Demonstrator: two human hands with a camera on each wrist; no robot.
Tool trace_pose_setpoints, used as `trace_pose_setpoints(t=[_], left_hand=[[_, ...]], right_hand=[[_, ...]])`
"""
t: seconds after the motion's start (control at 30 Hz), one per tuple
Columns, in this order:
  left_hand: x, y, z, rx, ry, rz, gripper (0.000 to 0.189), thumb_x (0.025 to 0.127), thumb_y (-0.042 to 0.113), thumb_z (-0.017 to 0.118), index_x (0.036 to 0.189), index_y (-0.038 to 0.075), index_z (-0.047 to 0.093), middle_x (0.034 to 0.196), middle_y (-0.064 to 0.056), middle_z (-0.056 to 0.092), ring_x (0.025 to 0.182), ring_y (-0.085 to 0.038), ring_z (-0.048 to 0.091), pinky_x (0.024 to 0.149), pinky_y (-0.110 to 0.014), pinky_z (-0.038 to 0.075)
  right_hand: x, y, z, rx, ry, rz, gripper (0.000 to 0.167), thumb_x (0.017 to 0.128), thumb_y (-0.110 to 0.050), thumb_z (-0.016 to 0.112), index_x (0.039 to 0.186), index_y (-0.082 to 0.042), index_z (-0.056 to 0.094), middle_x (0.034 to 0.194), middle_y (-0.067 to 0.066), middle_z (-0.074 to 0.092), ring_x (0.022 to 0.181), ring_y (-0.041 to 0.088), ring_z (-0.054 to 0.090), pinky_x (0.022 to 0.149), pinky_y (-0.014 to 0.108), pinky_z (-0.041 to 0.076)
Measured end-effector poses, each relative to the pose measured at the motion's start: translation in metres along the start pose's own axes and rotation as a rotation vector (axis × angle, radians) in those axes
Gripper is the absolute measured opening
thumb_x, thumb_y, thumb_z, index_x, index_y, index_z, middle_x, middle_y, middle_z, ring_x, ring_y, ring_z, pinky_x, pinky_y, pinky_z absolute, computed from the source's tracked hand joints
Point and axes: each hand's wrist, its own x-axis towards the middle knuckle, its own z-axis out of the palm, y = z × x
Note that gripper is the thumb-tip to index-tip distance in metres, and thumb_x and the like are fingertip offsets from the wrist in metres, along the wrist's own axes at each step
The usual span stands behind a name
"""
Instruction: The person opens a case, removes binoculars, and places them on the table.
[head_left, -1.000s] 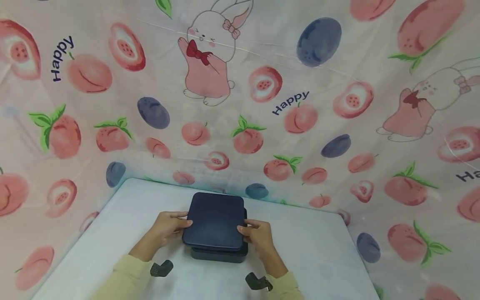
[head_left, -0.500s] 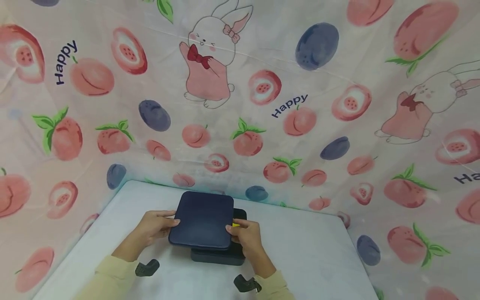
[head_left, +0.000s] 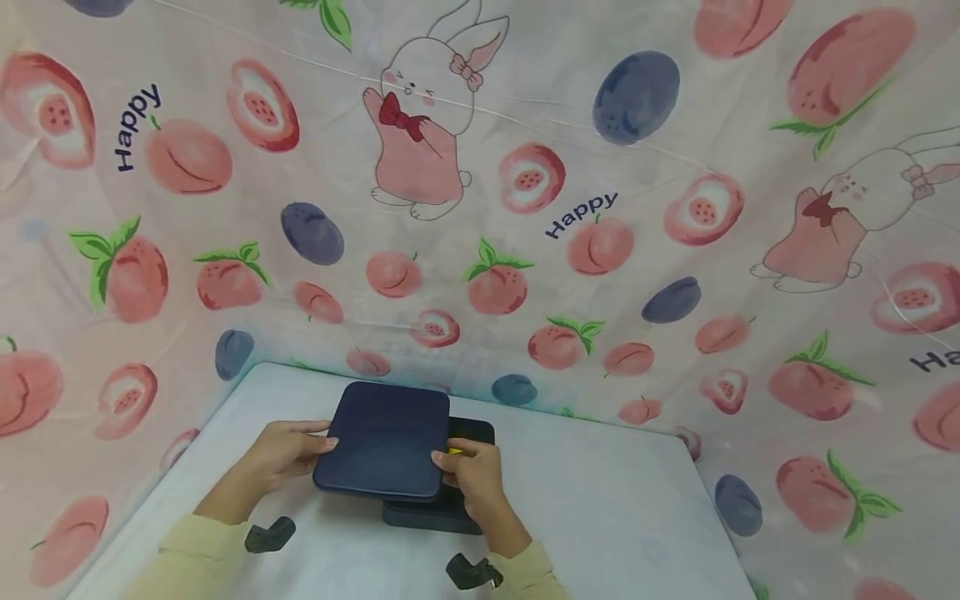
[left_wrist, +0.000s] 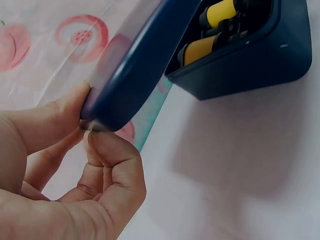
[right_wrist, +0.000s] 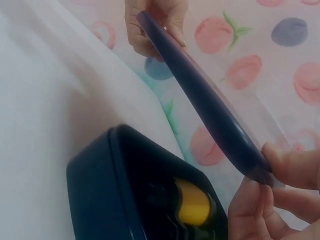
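One dark blue lid (head_left: 386,442) is held above the table (head_left: 615,500), over and to the left of one dark box (head_left: 435,518); it hides the box's left part from the head view, while the right wrist view shows a gap between the two.

Two hands share the load: the left hand (head_left: 281,458) pinches the lid's left edge, the right hand (head_left: 476,479) its right edge; each has its thumb on top and curled fingers beneath, closed down to the lid's thickness; gripping opposite edges probably keeps so broad, flat a piece steady and leaves its face untouched.

The box sits on the table, its uncovered side showing two yellow pieces (left_wrist: 199,50) with black parts about them in the left wrist view; the box walls likely keep these together, though whether more lie deeper I cannot tell.

Two black wrist pieces (head_left: 270,535), one at each sleeve (head_left: 202,537); one printed cloth (head_left: 637,275) hangs along the table's far side.
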Motion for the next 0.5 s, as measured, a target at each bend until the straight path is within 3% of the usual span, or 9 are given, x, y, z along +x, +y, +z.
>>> trace_pose_setpoints(t=[0.13, 0.33, 0.5], left_hand=[[0.000, -0.001, -0.011, -0.014, -0.011, -0.001, 0.073, 0.090, 0.006, 0.080, 0.151, -0.008, 0.045, 0.099, 0.001, 0.079, 0.081, -0.010, 0.069, 0.073, -0.026, 0.060], [0.003, -0.003, -0.027, -0.036, -0.029, -0.005, 0.075, 0.090, 0.006, 0.080, 0.153, -0.010, 0.042, 0.097, 0.003, 0.079, 0.083, -0.011, 0.070, 0.075, -0.027, 0.062], [0.004, -0.008, -0.041, -0.029, -0.054, 0.013, 0.076, 0.092, 0.007, 0.078, 0.154, -0.010, 0.038, 0.098, 0.005, 0.079, 0.084, -0.010, 0.072, 0.076, -0.027, 0.063]], right_hand=[[0.001, 0.002, 0.011, 0.014, -0.008, -0.009, 0.044, 0.082, -0.003, 0.086, 0.123, 0.007, 0.072, 0.111, 0.019, 0.074, 0.075, 0.011, 0.072, 0.069, 0.030, 0.065], [0.004, 0.003, 0.024, 0.036, -0.009, 0.000, 0.041, 0.082, -0.004, 0.086, 0.121, 0.005, 0.075, 0.095, 0.011, 0.079, 0.075, 0.012, 0.075, 0.069, 0.029, 0.065], [0.001, 0.003, 0.035, 0.052, -0.011, 0.014, 0.042, 0.084, -0.006, 0.086, 0.123, 0.005, 0.074, 0.097, 0.011, 0.079, 0.076, 0.013, 0.076, 0.074, 0.032, 0.066]])
